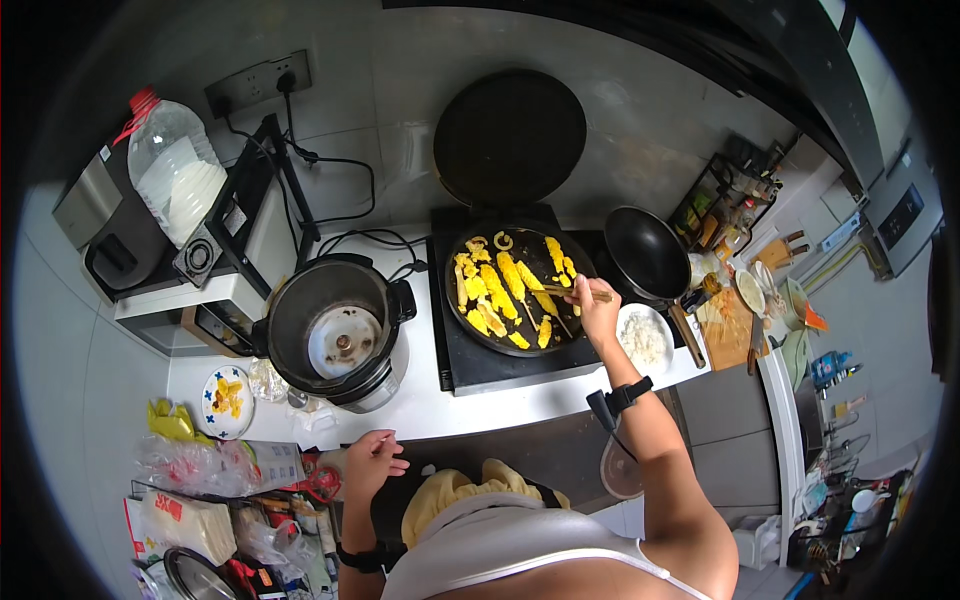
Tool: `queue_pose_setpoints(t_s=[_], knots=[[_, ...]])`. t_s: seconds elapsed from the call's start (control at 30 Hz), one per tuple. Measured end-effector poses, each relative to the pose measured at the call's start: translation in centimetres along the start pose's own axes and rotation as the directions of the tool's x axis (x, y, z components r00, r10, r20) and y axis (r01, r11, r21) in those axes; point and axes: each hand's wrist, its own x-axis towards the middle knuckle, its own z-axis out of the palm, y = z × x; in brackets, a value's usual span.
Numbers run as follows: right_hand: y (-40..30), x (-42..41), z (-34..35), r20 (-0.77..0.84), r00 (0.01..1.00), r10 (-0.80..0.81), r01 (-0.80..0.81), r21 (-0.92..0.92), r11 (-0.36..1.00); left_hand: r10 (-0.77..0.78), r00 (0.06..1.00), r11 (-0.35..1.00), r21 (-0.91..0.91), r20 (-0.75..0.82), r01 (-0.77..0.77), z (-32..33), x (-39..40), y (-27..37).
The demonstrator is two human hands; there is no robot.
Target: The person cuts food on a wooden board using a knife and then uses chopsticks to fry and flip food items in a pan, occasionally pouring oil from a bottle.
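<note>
My right hand [598,309] grips a pair of wooden chopsticks [556,290]. Their tips reach over the round black electric griddle [480,343], at a yellow-coated piece of food [538,288]. Several yellow pieces lie on the griddle; a few long ones have thin sticks, and a pale onion-like ring [503,241] sits at the back. The hinged lid [510,139] stands raised behind. Just right of my wrist is a white bowl of rice [643,339]. My left hand [373,463] hangs in front of the counter edge, fingers loosely apart, holding nothing.
Left of the griddle stands an uncovered electric pressure cooker [344,341]. A patterned plate with yellow scraps [227,401] lies beyond it. A black frying pan [646,251] points its handle toward the counter's front. A knife [755,346] rests by the cutting board [724,330] at right.
</note>
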Motion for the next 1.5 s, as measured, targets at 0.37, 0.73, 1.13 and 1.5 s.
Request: queue_pose_setpoints(t_s=[0.37, 0.73, 1.13, 1.5], knots=[[2.6, 6.1, 2.2, -0.158, 0.986, 0.050, -0.048, 0.019, 0.999, 0.019, 0.999, 1.000, -0.017, -0.035, -0.019, 0.0, -0.6, 0.0], [4.0, 5.6, -2.4, -0.246, 0.840, 0.484, -0.358, 0.421, 0.834, 0.018, 0.999, 1.000, -0.018, -0.045, -0.018, -0.1, -1.0, 0.2], [0.5, 0.3, -0.8, -0.076, 0.996, 0.048, -0.027, 0.260, 0.965, 0.017, 1.000, 1.000, 0.015, -0.008, -0.016, 0.3, -0.3, 0.2], [3.8, 2.4, -1.0, -0.234, 0.894, 0.383, -0.244, 0.463, 0.852, 0.024, 1.000, 1.000, 0.008, -0.004, -0.024, 0.3, -0.3, 0.1]])
